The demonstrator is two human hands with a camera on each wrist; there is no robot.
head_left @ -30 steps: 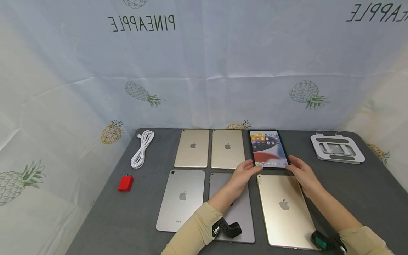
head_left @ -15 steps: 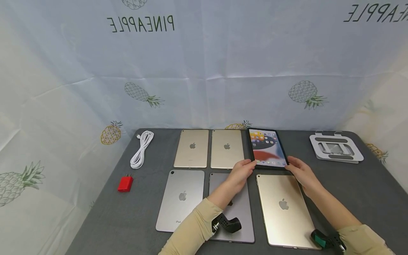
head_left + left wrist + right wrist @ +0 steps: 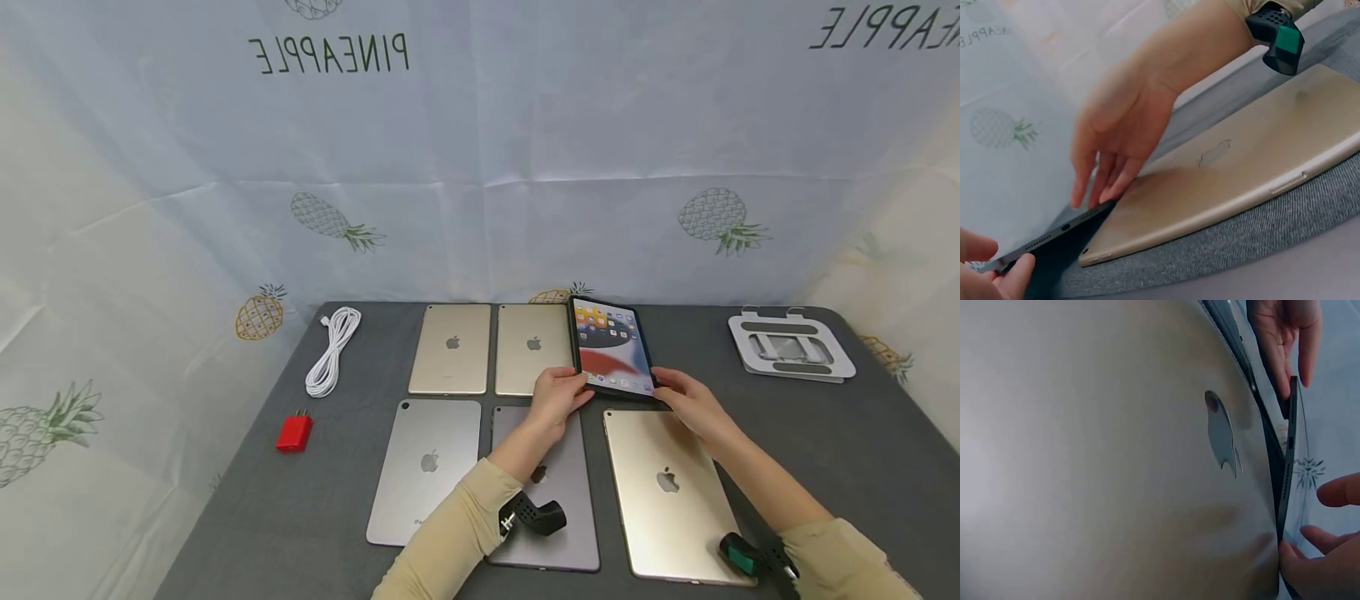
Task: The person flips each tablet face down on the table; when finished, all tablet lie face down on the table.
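A black-framed tablet with its home screen lit is between both hands at the back of the table, its left edge over the right margin of a gold tablet lying face down. My left hand pinches its near left corner; the left wrist view shows thumb and fingers on either side of the edge. At the near right corner, my right hand grips it. The right wrist view shows the tablet's dark edge between the two hands. A larger gold tablet lies face down below the right hand.
Another gold tablet, a silver iPad and a grey tablet under my left forearm lie face down. A coiled white cable and red charger are on the left. A folded white stand sits at the right.
The lit tablet has shifted left and turned slightly, its left edge now overlapping the gold tablet beside it. Both hands have moved left with it.
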